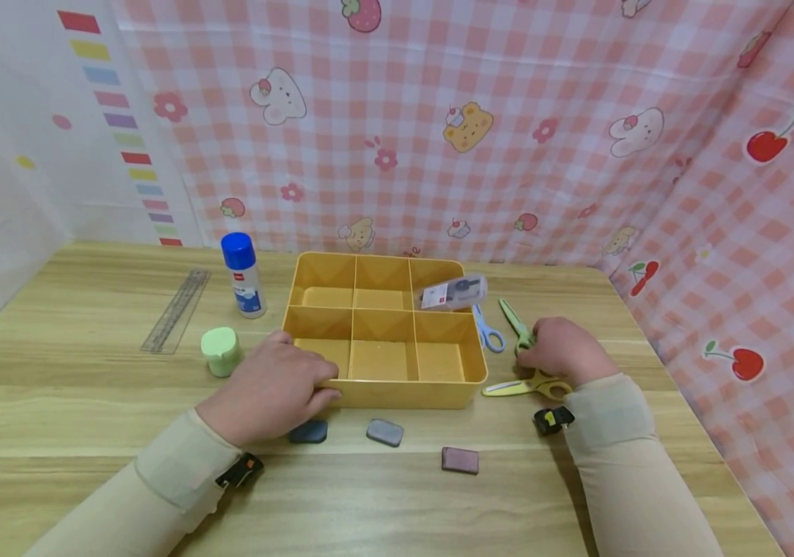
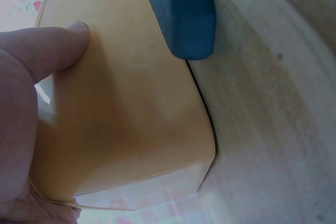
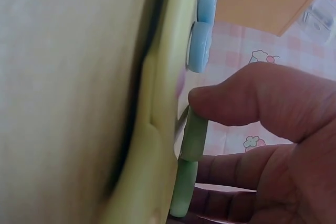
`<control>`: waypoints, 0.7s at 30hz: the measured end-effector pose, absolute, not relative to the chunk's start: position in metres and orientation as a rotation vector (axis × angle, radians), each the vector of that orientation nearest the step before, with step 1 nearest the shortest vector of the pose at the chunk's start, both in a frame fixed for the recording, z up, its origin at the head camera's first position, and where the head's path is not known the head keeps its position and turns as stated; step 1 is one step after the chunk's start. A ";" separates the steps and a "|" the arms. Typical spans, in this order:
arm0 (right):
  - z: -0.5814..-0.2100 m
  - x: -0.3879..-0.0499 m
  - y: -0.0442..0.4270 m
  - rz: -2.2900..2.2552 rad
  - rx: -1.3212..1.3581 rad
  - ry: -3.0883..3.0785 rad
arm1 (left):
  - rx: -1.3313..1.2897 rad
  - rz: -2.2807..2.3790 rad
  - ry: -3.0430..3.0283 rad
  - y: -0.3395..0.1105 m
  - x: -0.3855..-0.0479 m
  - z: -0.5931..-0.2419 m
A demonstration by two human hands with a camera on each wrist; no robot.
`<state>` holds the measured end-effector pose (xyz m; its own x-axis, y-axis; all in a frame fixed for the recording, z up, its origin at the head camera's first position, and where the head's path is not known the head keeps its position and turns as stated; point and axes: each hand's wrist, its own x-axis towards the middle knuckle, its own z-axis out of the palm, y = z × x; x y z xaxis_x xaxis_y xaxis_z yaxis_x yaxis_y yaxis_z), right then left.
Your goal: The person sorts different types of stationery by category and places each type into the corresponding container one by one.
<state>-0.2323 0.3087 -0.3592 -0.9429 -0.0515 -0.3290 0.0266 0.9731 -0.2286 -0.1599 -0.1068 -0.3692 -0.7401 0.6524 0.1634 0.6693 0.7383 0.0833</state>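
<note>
A yellow six-compartment box (image 1: 403,394) sits on the table. My left hand (image 1: 271,387) grips its front left corner, thumb on the outer front wall and fingers over the rim. At the right, my right hand (image 1: 567,350) pinches the handle of the green scissors (image 1: 513,317) between thumb and fingers; the left-pointing yellow scissors (image 1: 508,388) lie just in front. In the right wrist view the thumb presses the green handle (image 3: 195,137). Blue scissors (image 1: 492,338) lie against the box's right side, partly hidden. A clear case (image 1: 454,292) leans across the box's back right wall.
Left of the box are a clear ruler (image 1: 177,309), a blue-capped glue bottle (image 1: 247,286) and a light green rounded container (image 1: 221,352). Before it lie a dark blue block (image 1: 309,432), a grey block (image 1: 386,432) and a purple block (image 1: 460,460). A checked cloth (image 1: 383,201) hangs behind.
</note>
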 end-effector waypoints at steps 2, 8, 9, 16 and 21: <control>-0.359 -0.232 0.309 -0.326 -0.020 2.785 | -1.073 -0.208 -2.814 -0.107 -0.160 -0.369; -0.357 -0.230 0.309 -0.357 0.010 2.782 | -1.074 -0.207 -2.814 -0.106 -0.160 -0.368; -0.357 -0.230 0.309 -0.371 0.021 2.778 | -1.074 -0.206 -2.814 -0.106 -0.160 -0.368; -0.353 -0.230 0.311 -0.458 0.065 2.780 | -1.076 -0.203 -2.818 -0.106 -0.160 -0.368; -0.349 -0.230 0.312 -0.509 0.092 2.805 | -1.073 -0.208 -2.812 -0.106 -0.159 -0.368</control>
